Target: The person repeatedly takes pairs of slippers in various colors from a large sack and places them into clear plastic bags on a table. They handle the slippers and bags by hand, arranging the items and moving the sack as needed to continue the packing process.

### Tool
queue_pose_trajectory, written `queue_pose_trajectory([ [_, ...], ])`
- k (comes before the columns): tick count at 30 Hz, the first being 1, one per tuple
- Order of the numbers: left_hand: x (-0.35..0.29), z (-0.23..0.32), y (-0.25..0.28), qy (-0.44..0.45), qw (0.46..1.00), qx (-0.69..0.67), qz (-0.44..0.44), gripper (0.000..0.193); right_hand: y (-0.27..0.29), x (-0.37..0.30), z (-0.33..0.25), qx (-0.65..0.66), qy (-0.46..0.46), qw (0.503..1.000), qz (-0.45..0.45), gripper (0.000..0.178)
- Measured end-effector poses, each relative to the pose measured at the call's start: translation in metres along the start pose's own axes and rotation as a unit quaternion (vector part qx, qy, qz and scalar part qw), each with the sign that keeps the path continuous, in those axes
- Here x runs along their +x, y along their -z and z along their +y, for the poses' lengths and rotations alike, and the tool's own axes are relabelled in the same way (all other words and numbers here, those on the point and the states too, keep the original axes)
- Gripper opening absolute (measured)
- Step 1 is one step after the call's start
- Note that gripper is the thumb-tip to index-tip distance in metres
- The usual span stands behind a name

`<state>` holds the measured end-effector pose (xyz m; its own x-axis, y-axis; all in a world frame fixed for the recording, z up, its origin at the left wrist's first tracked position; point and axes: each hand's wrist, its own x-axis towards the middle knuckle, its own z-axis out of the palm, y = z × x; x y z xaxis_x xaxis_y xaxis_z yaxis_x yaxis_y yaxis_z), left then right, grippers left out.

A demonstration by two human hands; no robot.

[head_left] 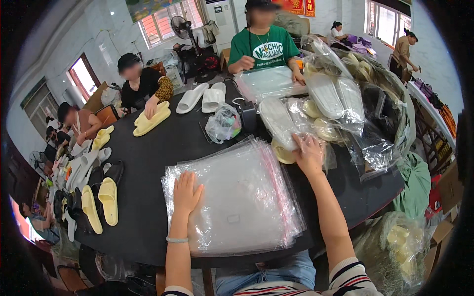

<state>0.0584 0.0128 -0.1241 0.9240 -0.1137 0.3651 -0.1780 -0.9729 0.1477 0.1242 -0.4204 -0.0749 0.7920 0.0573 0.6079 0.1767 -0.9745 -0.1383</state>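
Head view: two bare hands work at a black bench (140,165), one on flat bags and the other at bagged slippers. The left grip (185,193) lies palm down on the upper left part of the bag stack (242,197), its fingers straight and close together, the thumb set a little apart. It is wide and flat, pressing on the top film rather than pinching it. The bag stack lies squarely in front of the person, near the bench's close edge, its sheets slightly fanned at the right side.

The right grip (309,152) reaches forward to the near edge of the slipper pile, fingers spread and pointing away from the body. It touches the near end of a white slipper (276,121) in clear film, with a cream slipper (282,154) just beside it, partly under the white one. The fingers look loosely parted, but their undersides are hidden, so I cannot tell whether they pinch any film. More wrapped slippers (332,96) lie beyond, heaped toward the far right.

The step in hand seems to be handling the bagged slippers with the right while the left steadies the bag stack. As a judgement, the next move calls for the right fingers to close on the slipper through its slippery wrap, and for the left to keep the loose sheets from sliding.
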Motion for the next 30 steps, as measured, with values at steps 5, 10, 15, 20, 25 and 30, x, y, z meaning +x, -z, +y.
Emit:
queue_pose_trajectory([
  [5, -0.005, -0.002, 0.003, 0.005, 1.000, 0.002, 0.011, 0.062, 0.004, 0.010, 0.014, 0.165, -0.057, 0.970, 0.169, 0.051],
  [10, 0.000, -0.002, -0.006, -0.020, 0.999, -0.012, 0.022, 0.058, -0.022, 0.004, 0.069, 0.374, -0.160, 0.860, 0.307, 0.038],
  [15, -0.004, -0.013, -0.004, -0.015, 0.999, -0.031, 0.034, 0.058, 0.037, 0.009, 0.061, 0.619, -0.300, 0.663, 0.295, 0.040],
  [20, -0.013, -0.002, 0.007, -0.003, 0.992, -0.037, 0.117, 0.058, 0.078, 0.010, 0.062, 0.742, -0.308, 0.541, 0.249, 0.037],
  [25, -0.015, 0.002, 0.015, 0.012, 0.998, -0.042, 0.043, 0.060, 0.059, 0.015, -0.019, 0.804, -0.325, 0.497, -0.039, 0.041],
  [30, -0.012, -0.007, 0.003, 0.009, 0.998, -0.066, 0.017, 0.052, 0.026, -0.003, -0.093, 0.805, -0.356, 0.409, -0.242, 0.045],
])
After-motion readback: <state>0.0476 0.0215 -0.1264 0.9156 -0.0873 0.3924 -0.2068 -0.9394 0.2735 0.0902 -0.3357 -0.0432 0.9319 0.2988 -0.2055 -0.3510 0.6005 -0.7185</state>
